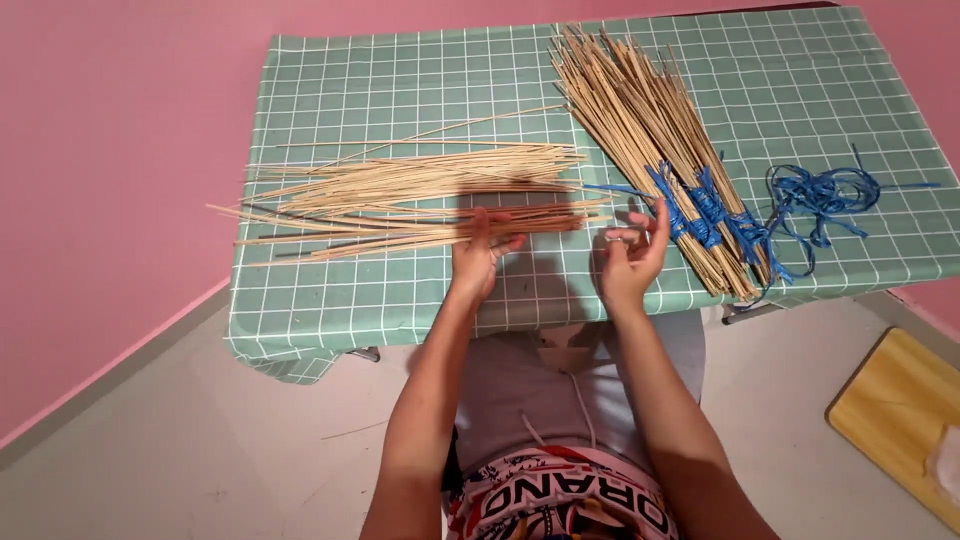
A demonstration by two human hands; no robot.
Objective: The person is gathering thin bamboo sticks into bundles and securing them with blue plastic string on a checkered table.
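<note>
A loose pile of thin pale sticks (pixel 400 195) lies spread across the left half of a table under a green checked cloth (pixel 400 80). My left hand (pixel 478 252) grips the near sticks of this pile close to their right ends. My right hand (pixel 632 255) hovers a little to the right with its fingers half curled, thumb and forefinger close together; whether something thin is pinched there is unclear. Just right of it lies a slanted bundle of sticks (pixel 640 120), tied near its lower end with blue string (pixel 705 210).
A tangle of loose blue string (pixel 822 192) lies on the cloth at the right. A wooden board (pixel 890 410) rests on the floor at lower right. Pink walls run along the left and behind the table.
</note>
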